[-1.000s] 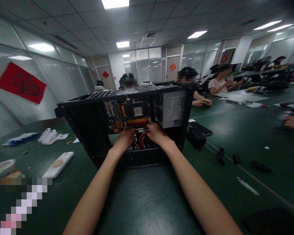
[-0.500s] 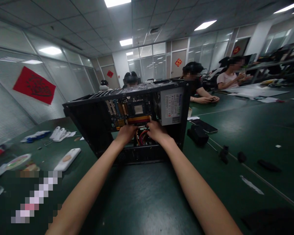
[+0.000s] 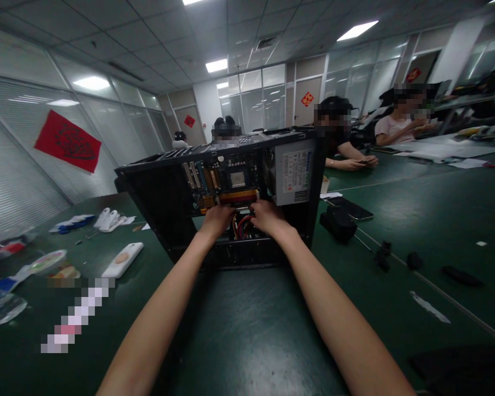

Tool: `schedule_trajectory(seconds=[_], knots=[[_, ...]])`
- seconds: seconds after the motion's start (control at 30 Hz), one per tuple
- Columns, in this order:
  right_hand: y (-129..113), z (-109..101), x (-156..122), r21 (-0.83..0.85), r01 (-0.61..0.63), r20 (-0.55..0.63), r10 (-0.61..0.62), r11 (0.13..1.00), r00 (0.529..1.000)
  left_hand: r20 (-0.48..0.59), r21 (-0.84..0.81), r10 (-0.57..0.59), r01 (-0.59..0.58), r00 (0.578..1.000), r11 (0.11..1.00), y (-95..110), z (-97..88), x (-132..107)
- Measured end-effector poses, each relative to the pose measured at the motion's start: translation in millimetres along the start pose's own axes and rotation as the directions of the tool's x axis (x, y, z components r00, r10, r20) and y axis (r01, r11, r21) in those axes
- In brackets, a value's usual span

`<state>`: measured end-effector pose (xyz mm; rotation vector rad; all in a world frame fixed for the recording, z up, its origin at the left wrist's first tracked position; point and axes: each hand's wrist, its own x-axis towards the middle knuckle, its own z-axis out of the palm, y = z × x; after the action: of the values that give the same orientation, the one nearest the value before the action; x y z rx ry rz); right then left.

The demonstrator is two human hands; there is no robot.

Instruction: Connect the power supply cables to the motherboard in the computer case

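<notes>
An open black computer case stands on the green table, with its motherboard and a grey power supply showing inside. Both my arms reach into the case. My left hand is curled at the lower edge of the motherboard, by the yellow and red slots. My right hand is curled beside it, over a bundle of red and orange cables. The fingertips of both hands are hidden inside the case, so what they grip does not show.
A white phone lies left of the case, with white and blue items behind it and packets at the far left. Right of the case lie a black pouch, a dark phone and small black parts. Other people sit at the far side.
The view has shifted a little, so the case sits slightly higher and further right. Both hands stay in the same spot at the motherboard's lower edge.
</notes>
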<state>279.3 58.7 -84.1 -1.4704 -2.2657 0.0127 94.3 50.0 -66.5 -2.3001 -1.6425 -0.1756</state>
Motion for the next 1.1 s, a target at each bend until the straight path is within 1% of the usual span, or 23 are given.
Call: schedule_trajectory(seconds=[0.1, 0.27, 0.37, 0.47, 0.6, 0.83, 1.1], knots=[[0.5, 0.4, -1.7, -0.007, 0.009, 0.004, -0.009, 1.000, 1.000, 0.014, 0.038, 0.009, -0.010, 1.000, 0.999, 0.5, -2.2, -1.4], [-0.8, -1.2, -2.6, -0.019, 0.008, 0.044, -0.008, 1.000, 0.999, 0.056, 0.080, 0.036, -0.040, 0.998, 0.996, -0.6, -4.0, -2.6], [-2.1, -2.6, -2.7, -0.012, -0.001, 0.055, 0.001, 1.000, 0.998, 0.055, 0.079, 0.056, -0.060, 0.997, 0.995, 1.6, -6.0, -3.4], [-2.1, -2.7, -3.1, -0.006, 0.002, 0.039, -0.002, 1.000, 0.999, 0.049, 0.095, 0.065, -0.070, 0.997, 0.993, 5.2, -7.7, -3.3], [-0.1, -1.2, -3.3, -0.007, 0.019, 0.015, -0.019, 1.000, 1.000, 0.029, 0.096, 0.052, -0.054, 0.998, 0.994, 5.6, -6.8, -2.8], [2.0, 0.7, -1.5, 0.006, 0.008, 0.032, -0.008, 1.000, 0.999, 0.023, 0.039, 0.045, -0.046, 0.999, 0.998, 1.4, -2.5, -2.1], [2.1, 2.1, 0.3, 0.001, -0.008, 0.051, 0.008, 1.000, 0.999, -0.014, 0.053, -0.027, 0.028, 1.000, 0.998, 3.9, -2.8, -1.1]])
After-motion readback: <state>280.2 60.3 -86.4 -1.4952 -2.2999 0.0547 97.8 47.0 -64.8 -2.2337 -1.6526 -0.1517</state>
